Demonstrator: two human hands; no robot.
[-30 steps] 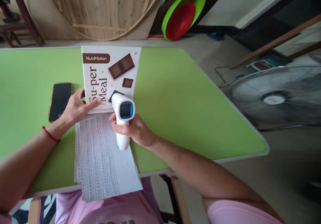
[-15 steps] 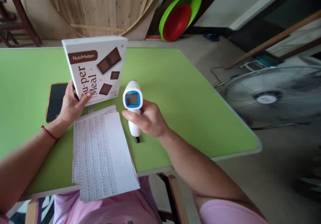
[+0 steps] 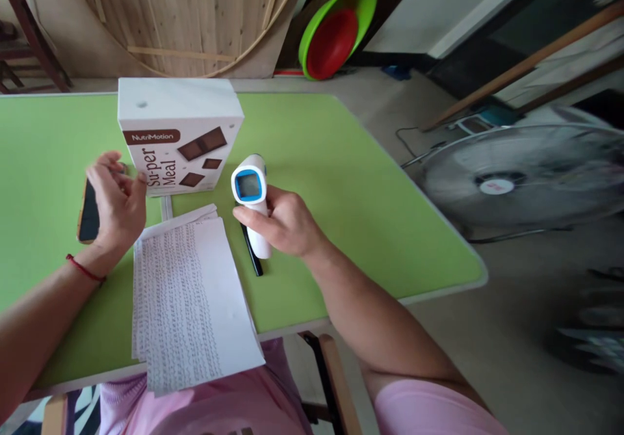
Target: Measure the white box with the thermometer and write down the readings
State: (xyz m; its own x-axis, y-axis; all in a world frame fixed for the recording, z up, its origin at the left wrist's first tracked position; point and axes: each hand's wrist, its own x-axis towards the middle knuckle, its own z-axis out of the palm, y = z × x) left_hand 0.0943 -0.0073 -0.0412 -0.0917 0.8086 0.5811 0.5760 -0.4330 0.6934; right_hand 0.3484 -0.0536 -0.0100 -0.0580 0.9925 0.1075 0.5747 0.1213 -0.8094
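A white NutriMotion meal box [image 3: 180, 103] stands upright on the green table [image 3: 302, 142]. Just left of it is my left hand [image 3: 117, 197], fingers apart and slightly blurred, with the thumb by the box's lower left edge; I cannot tell whether it touches. Partly behind that hand lies a phone [image 3: 89, 217]. My right hand [image 3: 287, 220] is wrapped round the handle of a white infrared thermometer [image 3: 260, 243], its blue-framed screen facing me. Beneath the thermometer a black pen [image 3: 254, 263] lies on the table. Handwritten sheets of paper [image 3: 195, 298] overhang the near edge.
A large fan [image 3: 494, 184] stands right of the table. Green and red basins [image 3: 334, 41] lean at the back, beside a round wooden board [image 3: 195, 12]. A wooden chair armrest [image 3: 336, 376] is near my lap.
My left hand has set the box down upright on the table and opened away from it. The thermometer in my right hand has shifted slightly, showing more of the pen.
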